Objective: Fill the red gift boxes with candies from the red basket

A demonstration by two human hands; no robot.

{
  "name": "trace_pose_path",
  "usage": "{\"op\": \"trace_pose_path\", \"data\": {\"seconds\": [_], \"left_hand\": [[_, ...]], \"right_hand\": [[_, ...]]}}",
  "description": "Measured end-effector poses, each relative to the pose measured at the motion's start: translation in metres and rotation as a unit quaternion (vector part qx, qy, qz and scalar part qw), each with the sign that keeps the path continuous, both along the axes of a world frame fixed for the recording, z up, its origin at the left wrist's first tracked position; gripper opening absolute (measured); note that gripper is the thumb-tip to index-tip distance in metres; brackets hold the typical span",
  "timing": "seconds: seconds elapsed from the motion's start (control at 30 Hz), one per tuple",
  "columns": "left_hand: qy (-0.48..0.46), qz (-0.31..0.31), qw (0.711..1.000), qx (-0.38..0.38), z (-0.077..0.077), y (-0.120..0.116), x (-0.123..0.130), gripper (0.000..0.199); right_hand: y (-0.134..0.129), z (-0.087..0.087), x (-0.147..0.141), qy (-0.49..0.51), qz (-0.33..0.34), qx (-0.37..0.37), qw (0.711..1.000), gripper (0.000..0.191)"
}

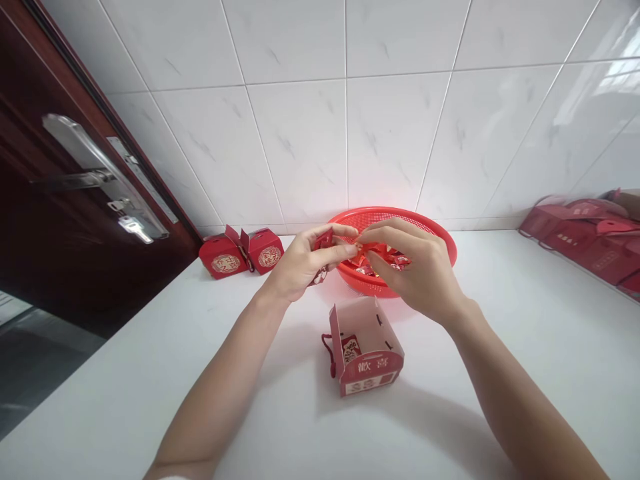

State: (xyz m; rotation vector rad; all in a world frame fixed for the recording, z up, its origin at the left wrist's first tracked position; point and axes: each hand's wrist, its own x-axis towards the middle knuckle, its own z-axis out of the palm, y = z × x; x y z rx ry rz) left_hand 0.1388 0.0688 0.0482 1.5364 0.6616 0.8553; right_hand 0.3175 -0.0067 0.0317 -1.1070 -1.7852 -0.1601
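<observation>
My left hand (305, 260) is closed around red wrapped sweets (325, 241), with printed wrapper showing above and below the fingers. Its thumb and index fingertips meet the fingers of my right hand (413, 257) over the near left of a red plastic basket (445, 233). A small orange-red wrapped sweet (359, 247) shows between the fingertips of both hands. More wrapped sweets (395, 260) lie in the basket, partly hidden by my right hand. Below the hands stands an open red gift box (373, 367) with a cord handle; a red packet (351, 348) lies inside it.
Two red gift boxes (225, 257) stand at the back left of the white table (280, 427). Several red boxes (585, 233) are grouped at the right against the tiled wall (295, 147). A dark red door (65, 220) with a metal handle is at the left.
</observation>
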Motion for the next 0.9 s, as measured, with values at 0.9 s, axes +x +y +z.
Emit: {"op": "trace_pose_path", "data": {"seconds": [0.9], "left_hand": [[0.001,0.017,0.996,0.083,-0.0012,-0.0030,0.0048,0.013]], "right_hand": [[0.0019,0.0025,-0.0041,0.184,0.078,-0.056,0.978,0.009]]}}
